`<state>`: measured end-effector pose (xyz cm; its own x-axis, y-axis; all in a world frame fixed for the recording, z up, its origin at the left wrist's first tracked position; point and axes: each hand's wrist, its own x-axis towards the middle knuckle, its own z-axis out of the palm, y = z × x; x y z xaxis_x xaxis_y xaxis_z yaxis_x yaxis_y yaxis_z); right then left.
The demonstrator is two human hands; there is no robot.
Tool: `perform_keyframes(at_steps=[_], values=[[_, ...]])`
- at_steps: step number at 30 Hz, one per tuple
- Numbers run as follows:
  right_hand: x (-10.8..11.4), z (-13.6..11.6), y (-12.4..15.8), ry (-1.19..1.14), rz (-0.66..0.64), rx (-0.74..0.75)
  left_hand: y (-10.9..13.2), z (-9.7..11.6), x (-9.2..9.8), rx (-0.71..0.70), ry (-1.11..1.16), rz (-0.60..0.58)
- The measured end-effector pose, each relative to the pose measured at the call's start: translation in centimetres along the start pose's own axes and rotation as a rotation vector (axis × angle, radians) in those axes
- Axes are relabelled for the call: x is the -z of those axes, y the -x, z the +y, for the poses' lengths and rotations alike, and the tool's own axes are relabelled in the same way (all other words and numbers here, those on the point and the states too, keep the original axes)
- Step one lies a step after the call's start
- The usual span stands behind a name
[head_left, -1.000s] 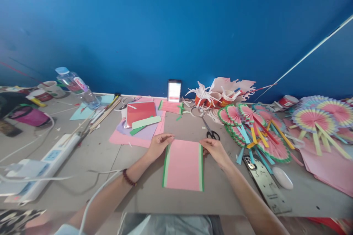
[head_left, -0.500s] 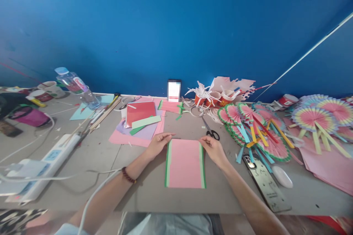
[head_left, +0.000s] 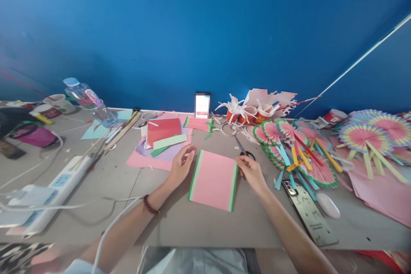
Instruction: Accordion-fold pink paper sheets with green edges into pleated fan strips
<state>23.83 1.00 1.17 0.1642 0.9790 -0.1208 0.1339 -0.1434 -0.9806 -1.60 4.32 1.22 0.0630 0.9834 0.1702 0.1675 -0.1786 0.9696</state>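
Note:
A pink sheet of paper (head_left: 213, 182) with light and dark green strips along its left and right edges lies tilted on the table in front of me. My right hand (head_left: 250, 170) pinches its upper right corner between thumb and fingers. Just left of the upper left corner, my left hand (head_left: 183, 163) is raised with its fingers apart and curved, holding nothing. Black-handled scissors (head_left: 248, 153) lie beyond my right fingers. Past my left hand are pale and dark green paper strips (head_left: 170, 141) on a red packet (head_left: 163, 132).
Pink paper fans (head_left: 293, 137) and a phone (head_left: 310, 214) lie to the right, beside a white oval case (head_left: 328, 205). A power strip (head_left: 58, 188) with a white cable is at left. Paper cups (head_left: 248, 114) and an upright phone (head_left: 202, 105) stand along the wall.
My left hand has let go of the sheet's upper left corner and opened. The sheet has turned clockwise, its lower edge swinging left, while my right hand keeps its corner.

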Motion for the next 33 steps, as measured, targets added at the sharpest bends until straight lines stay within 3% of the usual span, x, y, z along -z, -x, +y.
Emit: perform_keyframes(at_steps=[3, 6, 13, 18, 28, 33], values=[[0.0, 0.1, -0.1, -0.186, 0.106, -0.029, 0.4, 0.2, 0.1, -0.228, -0.17, 0.118], [0.0, 0.1, -0.2, -0.378, 0.184, -0.056, 0.9, 0.3, 0.1, -0.443, -0.3, 0.156], [-1.0, -0.1, -0.1, -0.666, 0.22, -0.137, 2.1, 0.4, -0.9, -0.764, -0.51, -0.077], [-2.2, 0.1, 0.7, -0.628, 0.065, -0.192, 2.6, -0.1, -1.6, -0.794, -0.648, -0.191], [-2.8, -0.6, 1.8, -0.347, -0.089, -0.037, 2.3, 0.3, -1.7, -0.775, -0.851, -0.284], [-2.9, -0.4, 2.2, -0.222, -0.22, -0.024, 1.6, 0.0, -1.2, -0.741, -0.992, -0.188]])
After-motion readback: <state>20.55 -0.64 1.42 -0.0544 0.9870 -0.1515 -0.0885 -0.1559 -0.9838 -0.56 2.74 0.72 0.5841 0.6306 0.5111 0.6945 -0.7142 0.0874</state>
